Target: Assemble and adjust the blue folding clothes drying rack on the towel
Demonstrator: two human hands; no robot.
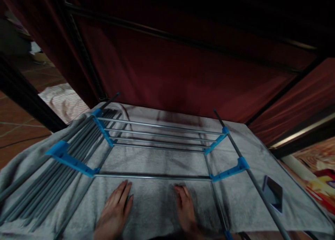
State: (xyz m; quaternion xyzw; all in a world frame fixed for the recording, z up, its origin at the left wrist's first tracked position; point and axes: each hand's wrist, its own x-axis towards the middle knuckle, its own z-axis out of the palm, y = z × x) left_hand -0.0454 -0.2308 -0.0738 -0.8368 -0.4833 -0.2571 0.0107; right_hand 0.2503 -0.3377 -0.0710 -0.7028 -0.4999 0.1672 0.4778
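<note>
My left hand (115,208) lies on the grey cloth (154,205), empty, its fingers stretched out. To its right, my right hand (185,207) also rests there with nothing in it, fingers extended and slightly bent. Both are just in front of a bare metal crossbar (154,177) and do not appear to grip it. That bar belongs to a rack frame of grey tubes and blue plastic brackets. One left bracket (73,163) and one right bracket (230,169) hold the bar's ends. Farther back, several crossbars (162,127) span another pair of blue brackets.
Several loose grey tubes (60,177) lie side by side on the left. A phone (273,193) is on the cloth at right, beyond the frame's right tube (261,194). Dark red curtains (183,76) hang behind on a dark metal frame. A striped cloth (64,102) is at far left.
</note>
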